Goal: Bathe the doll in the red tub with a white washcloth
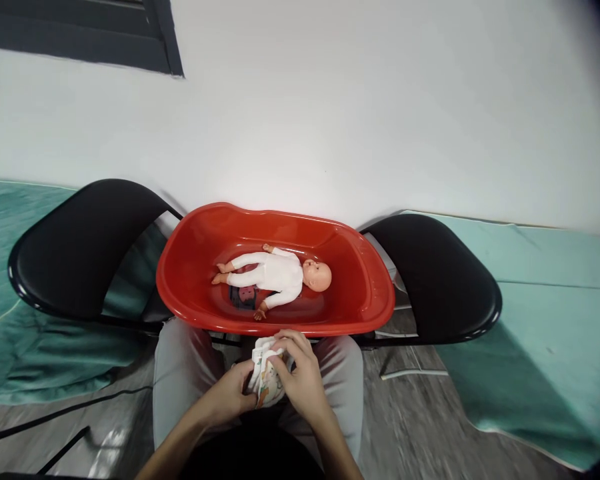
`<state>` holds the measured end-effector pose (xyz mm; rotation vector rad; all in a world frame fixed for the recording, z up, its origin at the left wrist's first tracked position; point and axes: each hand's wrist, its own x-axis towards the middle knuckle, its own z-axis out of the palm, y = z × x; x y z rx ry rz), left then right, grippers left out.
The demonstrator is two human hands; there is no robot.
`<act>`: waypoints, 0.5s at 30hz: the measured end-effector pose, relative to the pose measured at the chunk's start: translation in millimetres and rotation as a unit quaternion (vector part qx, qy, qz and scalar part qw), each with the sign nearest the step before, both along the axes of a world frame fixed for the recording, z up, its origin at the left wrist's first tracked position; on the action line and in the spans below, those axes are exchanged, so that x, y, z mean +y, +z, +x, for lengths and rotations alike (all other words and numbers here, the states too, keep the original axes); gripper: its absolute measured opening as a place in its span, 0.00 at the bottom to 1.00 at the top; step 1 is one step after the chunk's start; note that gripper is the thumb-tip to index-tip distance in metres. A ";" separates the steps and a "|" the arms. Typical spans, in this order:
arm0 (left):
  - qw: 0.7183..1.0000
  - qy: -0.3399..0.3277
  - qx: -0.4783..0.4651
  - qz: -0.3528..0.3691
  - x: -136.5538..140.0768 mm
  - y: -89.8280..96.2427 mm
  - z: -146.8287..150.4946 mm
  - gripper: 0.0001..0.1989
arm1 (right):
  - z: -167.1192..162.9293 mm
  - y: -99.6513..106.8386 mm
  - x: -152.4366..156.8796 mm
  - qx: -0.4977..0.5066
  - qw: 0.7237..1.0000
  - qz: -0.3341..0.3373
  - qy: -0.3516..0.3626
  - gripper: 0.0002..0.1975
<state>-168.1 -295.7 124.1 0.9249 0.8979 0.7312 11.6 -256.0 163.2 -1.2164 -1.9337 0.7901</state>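
Both hands, left hand and right hand, are closed around a folded white printed diaper over the lap. Just beyond lies a plastic baby doll in white clothes inside a red plastic tub.

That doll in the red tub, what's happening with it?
The baby doll lies on its back in the red tub, dressed in white, and nobody is touching it. In front of the tub, a seated person holds a small folded diaper over their lap, with the left hand and right hand both gripping it.

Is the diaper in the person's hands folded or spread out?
Folded: the diaper is a compact bundle between the left hand and right hand, over the lap.
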 end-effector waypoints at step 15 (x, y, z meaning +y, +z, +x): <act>0.998 -0.058 -0.001 0.034 0.1 2.6 -1.6 0.23 | 0.3 17.4 0.4 0.075 0.994 -0.082 -0.019 0.02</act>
